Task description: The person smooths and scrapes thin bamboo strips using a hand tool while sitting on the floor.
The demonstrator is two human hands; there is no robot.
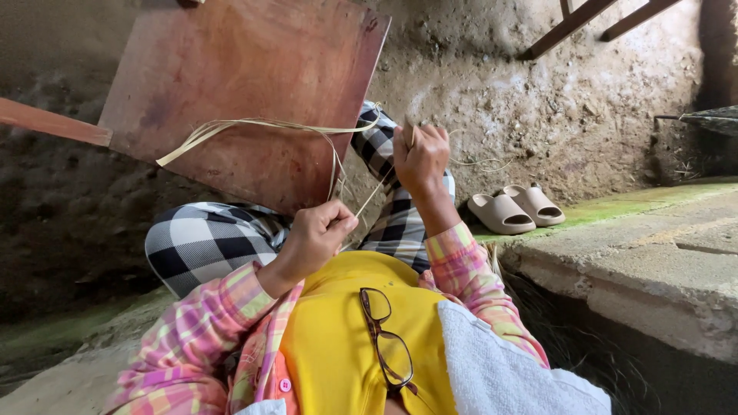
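The person is sitting with a reddish wooden board (246,84) propped across the checked-trousered knees and is working pale, flat fibre strips (261,124) between both hands. The left hand (315,234) is closing its grip narrowly on the near end of the strips, pinching them between thumb and fingers. The right hand (421,157) is gripping a thin strand (374,192) that is running taut on a slant between the two hands; its fingers are curled shut around the upper end. From the left hand's grip the strips are rising, looping over the board and trailing off to a loose splayed end at its left edge.

Judging by this, the work is standing at an early to middle stage: the strips are separated and being drawn out, but no woven or plaited section is showing. Most of the length is lying slack.

A pair of beige slides (515,209) is resting on the earth floor beside a concrete ledge (653,261). Spectacles (387,338) are hanging from the yellow shirt.
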